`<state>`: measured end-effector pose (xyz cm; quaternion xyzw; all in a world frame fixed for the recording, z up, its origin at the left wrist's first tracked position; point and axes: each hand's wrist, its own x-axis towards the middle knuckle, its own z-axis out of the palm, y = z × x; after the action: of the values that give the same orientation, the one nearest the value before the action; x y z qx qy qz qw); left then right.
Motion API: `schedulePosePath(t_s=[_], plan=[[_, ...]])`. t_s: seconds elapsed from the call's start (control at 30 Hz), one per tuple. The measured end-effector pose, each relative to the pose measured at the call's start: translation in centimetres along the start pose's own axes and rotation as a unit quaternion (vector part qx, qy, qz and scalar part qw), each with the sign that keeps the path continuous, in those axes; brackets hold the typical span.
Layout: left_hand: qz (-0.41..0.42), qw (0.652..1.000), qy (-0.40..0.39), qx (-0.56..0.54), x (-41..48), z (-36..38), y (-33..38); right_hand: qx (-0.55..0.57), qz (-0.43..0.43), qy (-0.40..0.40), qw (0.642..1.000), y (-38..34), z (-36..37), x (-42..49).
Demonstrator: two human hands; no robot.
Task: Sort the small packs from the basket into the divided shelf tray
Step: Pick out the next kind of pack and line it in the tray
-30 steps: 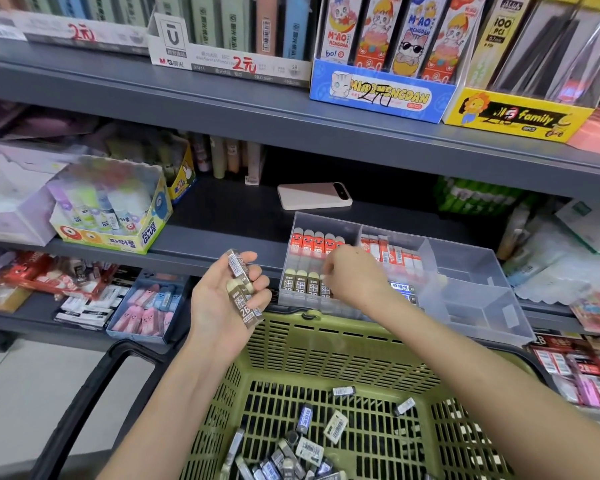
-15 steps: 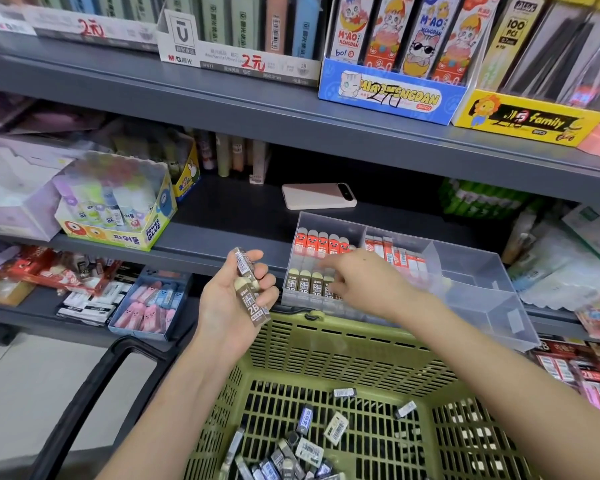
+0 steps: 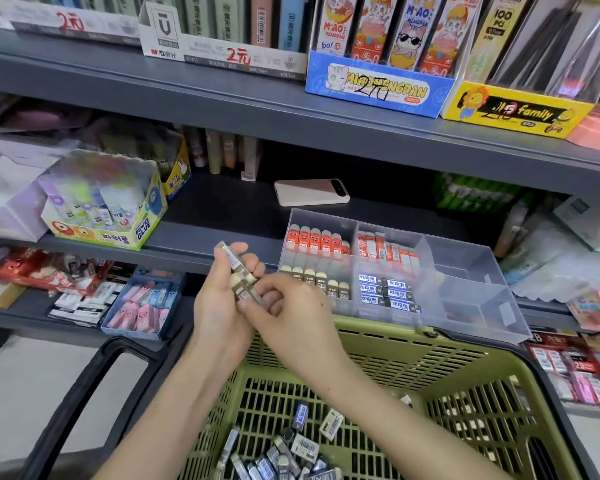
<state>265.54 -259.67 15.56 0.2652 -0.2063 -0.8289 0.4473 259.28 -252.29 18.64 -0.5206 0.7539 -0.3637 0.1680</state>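
Left hand (image 3: 219,299) fingers curl round the small packs (image 3: 240,277); right hand (image 3: 288,310) fingers pinch one's lower end. Likely light, rigid, slick-wrapped: grip long edges. Tray (image 3: 465,258) at 2 o'clock, basket (image 3: 482,351) at 6.

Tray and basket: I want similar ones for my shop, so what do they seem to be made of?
The tray looks like clear, glossy hard plastic: packs show through its walls. The basket looks like matte olive-green moulded plastic, with slotted walls. Its black handle is probably plastic too.

Divided tray (image 3: 465,268) on shelf behind basket (image 3: 465,372), phone (image 3: 310,192) behind tray, loose packs (image 3: 291,452) in basket
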Motion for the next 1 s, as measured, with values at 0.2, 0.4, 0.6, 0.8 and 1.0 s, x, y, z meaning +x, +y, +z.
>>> schedulePosePath(t_s=[0.2,0.4,0.6,0.8,1.0], plan=[[0.022,0.992,-0.045,0.112,-1.4,0.5,-0.4,0.038,-0.022,-0.071,0.997,0.8,-1.9,-0.6],[0.103,0.963,-0.051,0.244,-1.4,0.2,0.3,0.125,0.051,-0.004,0.991,4.5,-7.5,2.1],[0.106,0.96,-0.032,0.259,-0.8,-0.6,0.8,0.013,0.071,-0.026,0.997,7.3,-9.1,5.1],[0.116,0.955,-0.04,0.27,-0.3,-1.0,0.6,-0.198,0.025,-0.079,0.977,7.9,-8.3,5.3],[0.158,0.942,-0.06,0.29,-0.3,-1.1,0.6,-0.486,-0.147,-0.063,0.859,8.3,-8.0,5.3]])
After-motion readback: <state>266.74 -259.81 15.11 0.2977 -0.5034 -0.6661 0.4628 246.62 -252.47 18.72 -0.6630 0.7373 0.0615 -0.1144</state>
